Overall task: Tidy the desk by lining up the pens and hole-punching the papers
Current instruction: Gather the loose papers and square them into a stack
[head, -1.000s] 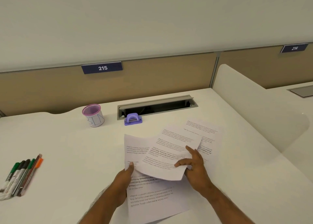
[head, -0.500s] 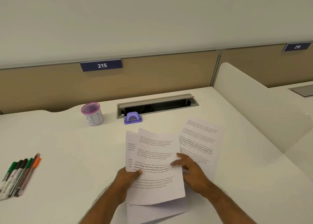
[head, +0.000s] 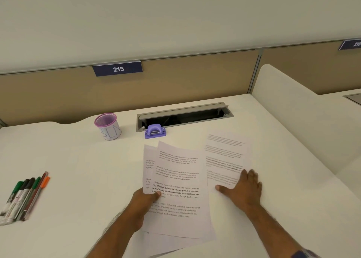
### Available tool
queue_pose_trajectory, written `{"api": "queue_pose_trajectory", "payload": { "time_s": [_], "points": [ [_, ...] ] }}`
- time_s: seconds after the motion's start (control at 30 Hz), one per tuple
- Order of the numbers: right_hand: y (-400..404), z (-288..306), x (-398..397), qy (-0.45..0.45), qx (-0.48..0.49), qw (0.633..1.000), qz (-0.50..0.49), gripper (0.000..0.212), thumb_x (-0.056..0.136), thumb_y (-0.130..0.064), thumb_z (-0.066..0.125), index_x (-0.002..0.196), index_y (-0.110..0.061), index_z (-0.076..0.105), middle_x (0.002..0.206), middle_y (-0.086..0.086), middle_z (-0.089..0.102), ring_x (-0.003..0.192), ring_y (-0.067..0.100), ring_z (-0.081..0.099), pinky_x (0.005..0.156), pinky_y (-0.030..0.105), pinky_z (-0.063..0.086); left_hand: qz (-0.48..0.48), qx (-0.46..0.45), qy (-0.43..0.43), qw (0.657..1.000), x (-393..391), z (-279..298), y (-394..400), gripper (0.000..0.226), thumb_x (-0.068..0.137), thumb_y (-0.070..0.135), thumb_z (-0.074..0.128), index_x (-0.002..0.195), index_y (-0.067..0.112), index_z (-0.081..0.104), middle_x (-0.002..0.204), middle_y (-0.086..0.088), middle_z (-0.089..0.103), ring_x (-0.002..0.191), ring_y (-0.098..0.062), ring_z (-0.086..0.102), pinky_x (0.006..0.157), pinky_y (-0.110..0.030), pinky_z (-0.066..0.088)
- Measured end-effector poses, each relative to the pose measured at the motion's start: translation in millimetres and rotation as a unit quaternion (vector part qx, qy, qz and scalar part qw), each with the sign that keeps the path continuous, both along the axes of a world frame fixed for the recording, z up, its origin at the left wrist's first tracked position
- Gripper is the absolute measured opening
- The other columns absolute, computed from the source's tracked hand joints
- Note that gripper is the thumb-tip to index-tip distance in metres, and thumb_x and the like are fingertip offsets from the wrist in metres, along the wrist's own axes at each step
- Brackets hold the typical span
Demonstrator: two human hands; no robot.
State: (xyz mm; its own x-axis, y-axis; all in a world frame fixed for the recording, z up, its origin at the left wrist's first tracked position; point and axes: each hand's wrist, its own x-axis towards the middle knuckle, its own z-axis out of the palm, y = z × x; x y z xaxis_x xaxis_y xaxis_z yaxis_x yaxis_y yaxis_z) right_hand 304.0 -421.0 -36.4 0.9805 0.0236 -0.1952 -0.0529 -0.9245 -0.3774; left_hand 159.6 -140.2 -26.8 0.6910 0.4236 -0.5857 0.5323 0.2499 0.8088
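A loose stack of printed papers (head: 178,181) lies on the white desk in front of me. My left hand (head: 143,201) holds its left edge, thumb on top of the upper sheet. A separate printed sheet (head: 224,156) lies to the right, blurred; my right hand (head: 244,189) rests flat on its lower right corner with fingers spread. A small purple hole punch (head: 155,131) stands beyond the papers by the cable slot. Several pens and markers (head: 25,195) lie side by side at the desk's left edge.
A purple-rimmed mesh pen cup (head: 108,125) stands left of the hole punch. An open grey cable tray (head: 184,115) is set into the desk's back. A white side divider (head: 293,121) borders the desk on the right, a tan partition behind.
The sheet my hands held has been laid square on the stack. My right hand has let go and moved right onto the separate sheet. My left hand stays at the stack's left edge.
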Motion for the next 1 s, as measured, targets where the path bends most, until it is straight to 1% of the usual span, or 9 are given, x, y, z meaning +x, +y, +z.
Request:
{"api": "queue_pose_trajectory", "payload": {
  "time_s": [0.2,0.33,0.47,0.57,0.67,0.73,0.8,0.9,1.0],
  "points": [
    [4.5,-1.4,-4.9,0.043,0.020,0.989,0.143,0.133,0.057,-0.078,0.069,0.155,-0.017,0.003,0.165,0.004,-0.004,0.152,0.024,-0.010,0.121,0.045,-0.006,-0.021,-0.010,-0.013,1.000,7.2,3.1,-7.0,0.022,0.093,0.008,0.066,0.114,0.012,0.069,0.098,-0.009,0.080,0.090,-0.033,0.076,0.069,-0.042,0.061],
    [6.6,1.3,-9.4,0.069,0.039,0.977,0.197,0.122,0.064,-0.067,0.073,0.156,-0.022,0.006,0.165,0.000,-0.004,0.152,0.020,-0.011,0.122,0.043,-0.007,-0.034,-0.014,-0.021,0.999,9.9,4.4,-9.5,0.023,0.092,0.009,0.067,0.115,0.012,0.068,0.099,-0.009,0.079,0.091,-0.033,0.076,0.072,-0.044,0.061],
    [9.6,8.6,-13.1,0.096,0.102,0.969,0.201,0.105,0.073,-0.058,0.073,0.154,-0.023,0.018,0.165,-0.002,0.005,0.152,0.017,-0.008,0.123,0.040,-0.006,-0.037,0.002,-0.027,0.999,10.8,2.7,-14.4,0.024,0.091,0.005,0.067,0.115,0.012,0.068,0.099,-0.008,0.079,0.091,-0.032,0.075,0.074,-0.044,0.061],
    [11.7,17.8,-13.7,0.113,0.227,0.958,0.138,0.099,0.073,-0.049,0.080,0.152,-0.020,0.027,0.162,-0.001,0.022,0.151,0.016,0.009,0.123,0.036,0.010,-0.030,0.014,-0.042,0.999,8.5,3.1,-14.8,0.024,0.091,0.005,0.068,0.114,0.011,0.068,0.097,-0.006,0.080,0.090,-0.030,0.075,0.071,-0.041,0.061],
    [17.0,31.4,-9.8,0.108,0.350,0.929,0.046,0.098,0.071,-0.040,0.084,0.150,-0.018,0.030,0.152,0.002,0.037,0.139,0.019,0.037,0.111,0.032,0.034,-0.043,-0.013,-0.069,0.997,3.4,12.4,-8.4,0.029,0.089,0.008,0.071,0.118,0.009,0.067,0.104,-0.010,0.078,0.094,-0.033,0.075,0.080,-0.047,0.060],
    [20.7,41.7,-5.6,0.126,0.392,0.911,0.012,0.090,0.070,-0.041,0.084,0.144,-0.018,0.038,0.138,0.002,0.050,0.120,0.019,0.055,0.098,0.033,0.046,-0.051,-0.042,-0.089,0.994,-0.6,19.9,-3.1,0.033,0.088,0.008,0.071,0.121,0.007,0.066,0.110,-0.015,0.076,0.099,-0.036,0.074,0.086,-0.052,0.058],
    [24.4,46.5,-1.1,0.186,0.478,0.858,0.017,0.074,0.069,-0.039,0.085,0.130,-0.012,0.054,0.123,0.003,0.067,0.103,0.022,0.069,0.088,0.038,0.056,-0.054,-0.068,-0.105,0.991,-4.6,26.4,1.8,0.035,0.089,0.007,0.069,0.124,0.004,0.065,0.115,-0.019,0.074,0.105,-0.041,0.071,0.095,-0.059,0.053],
    [32.1,51.5,-3.8,0.273,0.583,0.764,0.048,0.053,0.071,-0.020,0.084,0.119,-0.006,0.065,0.112,0.011,0.074,0.101,0.030,0.072,0.078,0.037,0.061,-0.079,-0.096,-0.125,0.984,-9.5,36.5,7.4,0.042,0.086,0.007,0.073,0.127,0.002,0.063,0.122,-0.023,0.070,0.112,-0.045,0.066,0.100,-0.063,0.049],
    [41.6,56.0,-8.0,0.284,0.586,0.755,0.083,0.050,0.071,-0.009,0.082,0.118,-0.007,0.066,0.114,0.012,0.073,0.104,0.032,0.071,0.081,0.038,0.060,-0.125,-0.105,-0.141,0.976,-11.5,47.5,10.6,0.046,0.084,0.005,0.075,0.128,-0.001,0.062,0.126,-0.025,0.067,0.115,-0.046,0.064,0.102,-0.062,0.047]
  ]
}}
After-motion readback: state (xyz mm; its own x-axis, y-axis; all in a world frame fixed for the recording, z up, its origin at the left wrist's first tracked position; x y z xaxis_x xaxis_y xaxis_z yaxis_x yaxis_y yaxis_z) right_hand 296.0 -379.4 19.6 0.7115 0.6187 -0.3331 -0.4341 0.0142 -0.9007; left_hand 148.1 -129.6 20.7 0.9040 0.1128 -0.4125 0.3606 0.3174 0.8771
